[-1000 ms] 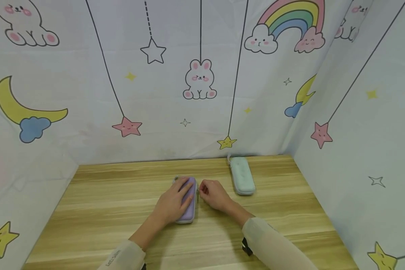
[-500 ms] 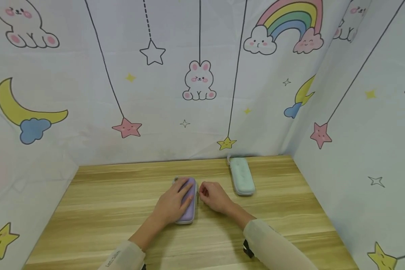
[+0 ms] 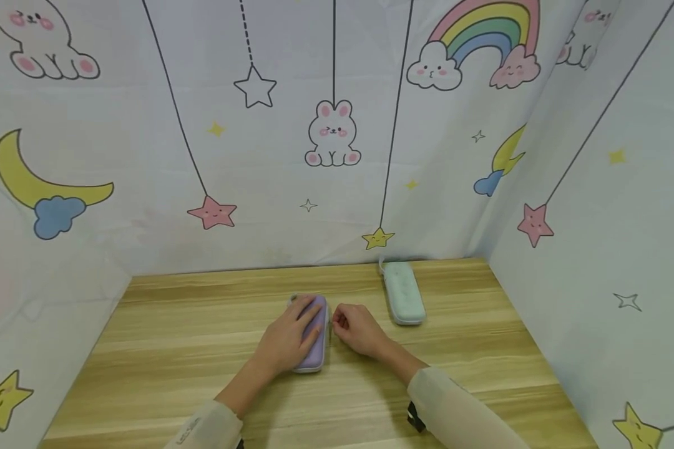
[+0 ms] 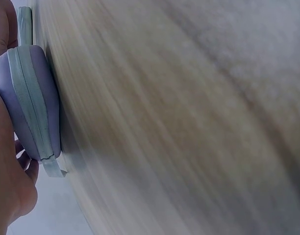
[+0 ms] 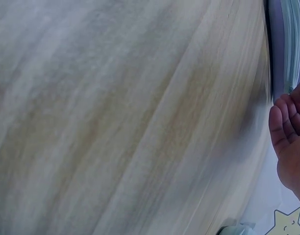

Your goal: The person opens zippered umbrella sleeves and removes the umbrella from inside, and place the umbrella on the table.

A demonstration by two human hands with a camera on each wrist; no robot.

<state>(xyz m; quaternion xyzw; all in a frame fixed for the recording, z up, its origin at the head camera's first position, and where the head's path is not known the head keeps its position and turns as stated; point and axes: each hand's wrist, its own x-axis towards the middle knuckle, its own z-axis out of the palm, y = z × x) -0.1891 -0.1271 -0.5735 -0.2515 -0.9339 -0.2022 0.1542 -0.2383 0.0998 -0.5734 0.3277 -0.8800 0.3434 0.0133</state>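
A purple hard-shell zip case (image 3: 317, 350) with a pale green zipper band lies on the wooden table, its long side running away from me. My left hand (image 3: 283, 340) rests over its top and holds it, fingers spread across the lid. In the left wrist view, fingertips (image 4: 30, 166) curl at the case's edge beside a small strap loop (image 4: 53, 169), and the zip looks closed along that side. At the case's right edge my right hand (image 3: 359, 327) has its fingers bent together, pinching at the zipper pull (image 5: 290, 90), which is mostly covered by the fingertips.
A mint green case (image 3: 405, 293) with a wrist loop lies at the back right of the table (image 3: 174, 337), beyond my right hand. Fabric walls (image 3: 269, 181) printed with stars, bunnies and a rainbow stand behind and at both sides.
My right hand has slid slightly toward me along the case's right edge. The left hand and both cases stay where they were.
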